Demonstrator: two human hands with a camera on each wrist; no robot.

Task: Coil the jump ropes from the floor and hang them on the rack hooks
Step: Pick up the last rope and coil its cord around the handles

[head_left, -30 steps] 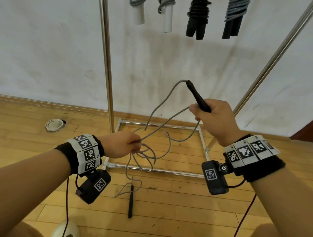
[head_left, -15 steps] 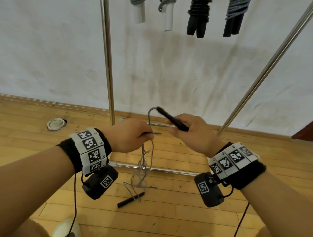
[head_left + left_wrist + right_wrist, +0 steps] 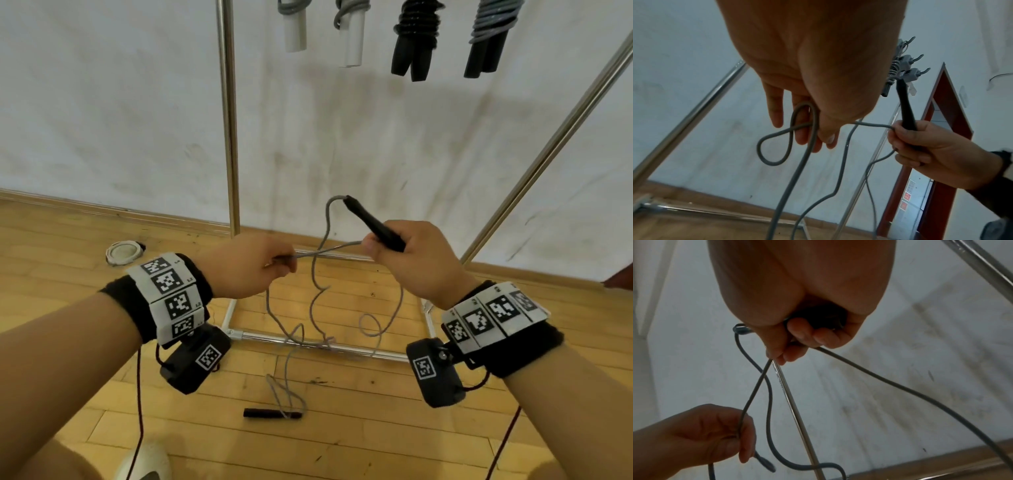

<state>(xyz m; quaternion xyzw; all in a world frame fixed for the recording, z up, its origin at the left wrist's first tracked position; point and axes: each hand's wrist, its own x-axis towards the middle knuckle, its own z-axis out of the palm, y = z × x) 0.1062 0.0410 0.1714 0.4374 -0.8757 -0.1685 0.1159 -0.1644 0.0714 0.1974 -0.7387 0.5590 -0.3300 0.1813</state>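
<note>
A grey jump rope (image 3: 312,301) with black handles hangs between my hands in front of the rack. My right hand (image 3: 407,260) grips one black handle (image 3: 373,224) and also pinches a strand of the cord against it (image 3: 891,127). My left hand (image 3: 246,270) pinches the cord (image 3: 812,123) a short way to the left, with a small loop (image 3: 774,146) by its fingers. The rest of the cord trails down in loose loops over the rack's base bar to the other black handle (image 3: 272,413), which lies on the wooden floor.
The metal rack has a left upright (image 3: 227,120), a slanted right pole (image 3: 548,147) and a base frame (image 3: 315,346) on the floor. Several coiled ropes hang above, two with white handles (image 3: 352,41) and two with black handles (image 3: 411,58). A white round object (image 3: 123,251) lies at the wall.
My hands came together half a second ago and have now drawn apart again, the right lifting the handle. The floor handle was dragged and now lies level on the boards.
</note>
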